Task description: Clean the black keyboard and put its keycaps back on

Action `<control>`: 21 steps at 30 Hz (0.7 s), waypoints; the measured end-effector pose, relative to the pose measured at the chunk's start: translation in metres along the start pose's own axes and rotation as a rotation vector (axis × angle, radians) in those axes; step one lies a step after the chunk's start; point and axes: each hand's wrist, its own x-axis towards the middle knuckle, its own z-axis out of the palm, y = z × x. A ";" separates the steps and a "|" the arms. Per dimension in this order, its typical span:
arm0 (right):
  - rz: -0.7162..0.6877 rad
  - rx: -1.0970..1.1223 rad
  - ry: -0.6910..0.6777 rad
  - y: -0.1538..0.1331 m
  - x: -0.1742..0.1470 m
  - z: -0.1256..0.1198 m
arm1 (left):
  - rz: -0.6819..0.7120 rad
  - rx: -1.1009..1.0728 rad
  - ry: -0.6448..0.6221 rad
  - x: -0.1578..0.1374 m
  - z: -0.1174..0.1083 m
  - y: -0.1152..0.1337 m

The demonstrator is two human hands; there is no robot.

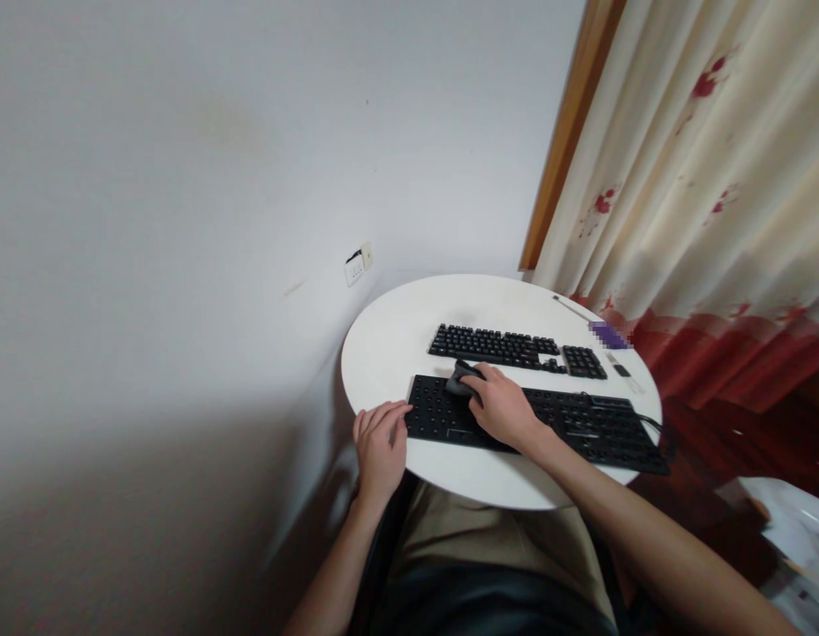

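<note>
A black keyboard base point(442, 424) with its keycaps off lies along the near side of the round white table. My right hand point(505, 406) is closed around a dark grey, soft-looking thing point(463, 380), perhaps a cloth, pressed on the left half of the base. My left hand point(381, 442) lies at the base's left edge, fingers stretched out and fingertips touching that edge. Just behind the base, loose black keycaps point(492, 344) stand in keyboard order, with a separate number-pad block point(584, 362) to their right.
The white table point(382, 353) stands against a wall with a socket point(354, 268). At its right edge lie a purple thing point(609, 335) and a small black-and-clear item point(621, 370). A cable point(649, 422) leaves the base's right end. Curtains point(680, 221) hang at right.
</note>
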 end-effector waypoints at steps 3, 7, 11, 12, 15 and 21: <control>-0.029 -0.021 -0.018 -0.006 0.004 0.000 | -0.001 -0.005 0.004 0.000 0.000 0.000; 0.047 -0.051 0.026 -0.008 0.015 0.000 | 0.002 -0.010 0.004 0.001 -0.002 0.002; -0.068 0.006 -0.054 -0.008 0.021 0.002 | 0.007 -0.006 0.003 0.001 -0.002 0.002; -0.046 0.004 -0.045 -0.008 0.021 0.003 | 0.008 -0.005 0.002 0.001 -0.001 0.001; 0.030 -0.009 0.035 -0.010 0.024 0.006 | 0.008 -0.006 0.001 0.000 0.000 0.000; -0.070 0.049 -0.017 -0.008 0.033 0.009 | 0.010 -0.005 0.001 0.000 -0.001 0.001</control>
